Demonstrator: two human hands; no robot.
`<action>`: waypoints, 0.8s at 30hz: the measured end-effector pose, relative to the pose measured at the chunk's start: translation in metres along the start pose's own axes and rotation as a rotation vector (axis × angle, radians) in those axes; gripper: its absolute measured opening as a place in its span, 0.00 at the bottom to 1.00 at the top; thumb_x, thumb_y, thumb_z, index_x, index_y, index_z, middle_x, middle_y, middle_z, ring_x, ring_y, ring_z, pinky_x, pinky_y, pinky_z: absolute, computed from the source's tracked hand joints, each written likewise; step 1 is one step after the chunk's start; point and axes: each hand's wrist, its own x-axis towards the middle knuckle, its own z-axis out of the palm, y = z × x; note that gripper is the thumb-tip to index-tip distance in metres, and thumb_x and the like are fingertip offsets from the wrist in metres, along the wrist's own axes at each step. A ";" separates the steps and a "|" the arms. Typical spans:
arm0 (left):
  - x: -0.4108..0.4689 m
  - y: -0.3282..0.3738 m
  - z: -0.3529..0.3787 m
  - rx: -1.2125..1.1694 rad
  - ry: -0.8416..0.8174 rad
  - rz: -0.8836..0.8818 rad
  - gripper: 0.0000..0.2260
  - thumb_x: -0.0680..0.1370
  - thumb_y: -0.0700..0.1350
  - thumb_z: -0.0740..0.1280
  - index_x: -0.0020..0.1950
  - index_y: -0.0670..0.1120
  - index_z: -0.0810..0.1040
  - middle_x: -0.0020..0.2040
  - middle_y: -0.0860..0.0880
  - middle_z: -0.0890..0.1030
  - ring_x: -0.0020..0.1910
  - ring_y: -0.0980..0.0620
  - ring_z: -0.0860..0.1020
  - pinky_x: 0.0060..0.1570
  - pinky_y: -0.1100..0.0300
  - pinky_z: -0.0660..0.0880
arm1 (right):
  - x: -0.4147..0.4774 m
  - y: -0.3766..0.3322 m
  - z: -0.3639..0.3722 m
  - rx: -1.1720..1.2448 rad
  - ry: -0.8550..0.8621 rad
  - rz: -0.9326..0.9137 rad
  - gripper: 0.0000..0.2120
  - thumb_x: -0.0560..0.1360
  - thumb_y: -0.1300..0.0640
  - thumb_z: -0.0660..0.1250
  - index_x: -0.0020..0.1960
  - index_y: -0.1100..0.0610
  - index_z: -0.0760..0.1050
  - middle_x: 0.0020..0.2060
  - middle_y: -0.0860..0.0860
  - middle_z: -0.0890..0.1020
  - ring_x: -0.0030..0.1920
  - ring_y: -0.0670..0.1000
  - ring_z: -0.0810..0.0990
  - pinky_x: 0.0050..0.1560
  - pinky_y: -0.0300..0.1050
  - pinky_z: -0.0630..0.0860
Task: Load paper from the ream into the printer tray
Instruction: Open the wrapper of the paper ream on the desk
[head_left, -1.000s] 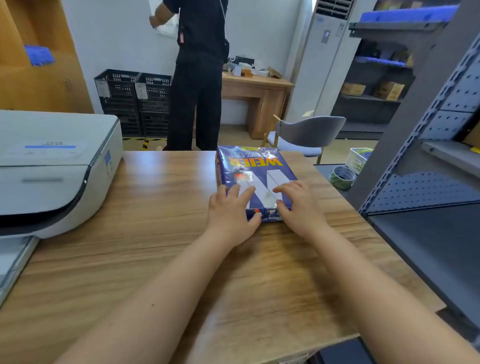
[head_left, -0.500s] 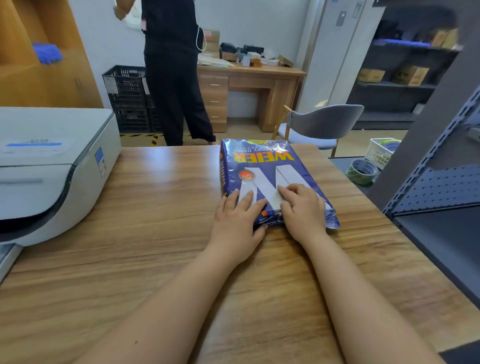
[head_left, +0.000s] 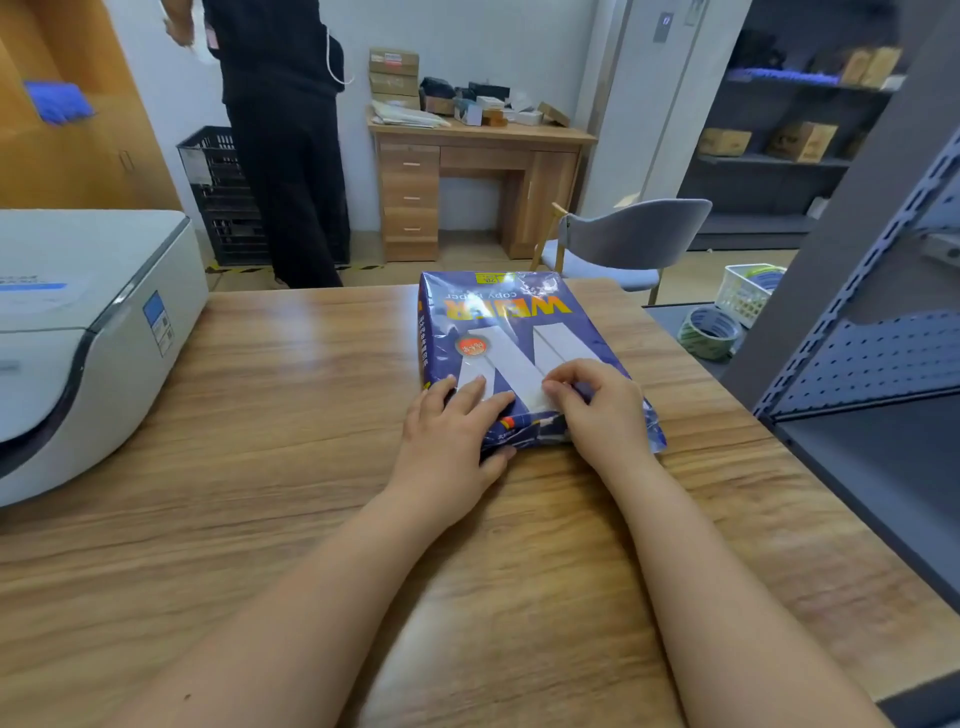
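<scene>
A ream of paper (head_left: 511, 327) in a blue wrapper with yellow lettering lies flat on the wooden table (head_left: 291, 415), right of centre. My left hand (head_left: 452, 431) rests on the ream's near left corner, fingers spread on top, thumb against the near end. My right hand (head_left: 602, 405) sits on the near right part, its fingers curled and pinching the wrapper. The wrapper's near end looks crumpled and loose under both hands. A white and grey printer (head_left: 78, 332) stands at the table's left edge; its tray is out of view.
A person in black (head_left: 283, 130) stands beyond the table by black crates (head_left: 223, 197). A grey chair (head_left: 623, 244) stands behind the ream. Grey metal shelving (head_left: 883, 312) rises close on the right. Tape rolls (head_left: 709, 332) and a white basket (head_left: 745, 291) lie past the table's right edge.
The ream now lies nearer and looms larger. My right hand's fingers have curled from flat into a pinch on the wrapper. The person in black has shifted slightly.
</scene>
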 end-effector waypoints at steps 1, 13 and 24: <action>0.000 -0.001 0.000 -0.004 0.007 0.001 0.26 0.74 0.57 0.66 0.72 0.56 0.68 0.73 0.51 0.68 0.72 0.42 0.61 0.70 0.46 0.57 | 0.000 0.000 -0.003 0.076 -0.008 0.003 0.08 0.72 0.59 0.70 0.38 0.48 0.78 0.37 0.44 0.82 0.43 0.47 0.79 0.51 0.46 0.72; -0.001 -0.003 -0.004 -0.071 0.018 -0.003 0.30 0.70 0.59 0.63 0.72 0.56 0.69 0.72 0.50 0.70 0.69 0.42 0.65 0.65 0.45 0.63 | -0.006 -0.007 -0.036 0.163 -0.161 0.023 0.07 0.72 0.65 0.72 0.39 0.55 0.81 0.34 0.46 0.83 0.36 0.41 0.79 0.41 0.32 0.74; -0.003 -0.001 -0.007 -0.086 0.044 0.014 0.23 0.69 0.56 0.66 0.65 0.56 0.75 0.68 0.52 0.73 0.65 0.43 0.67 0.61 0.48 0.63 | -0.036 -0.009 -0.037 0.349 0.012 0.049 0.09 0.71 0.68 0.72 0.39 0.55 0.82 0.35 0.43 0.84 0.39 0.37 0.80 0.45 0.30 0.74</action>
